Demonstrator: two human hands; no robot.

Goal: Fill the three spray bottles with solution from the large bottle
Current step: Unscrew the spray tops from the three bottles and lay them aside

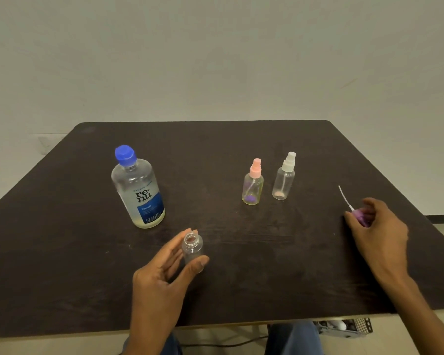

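Head view: left hand (164, 272) grips uncapped bottle (192, 249); right hand (379, 226) seemingly holds purple sprayer (360, 216).

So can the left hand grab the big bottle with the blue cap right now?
Probably not yet. The left hand already holds the open small bottle, so it isn't free. The big bottle stands close behind it on the table, with nothing in between.
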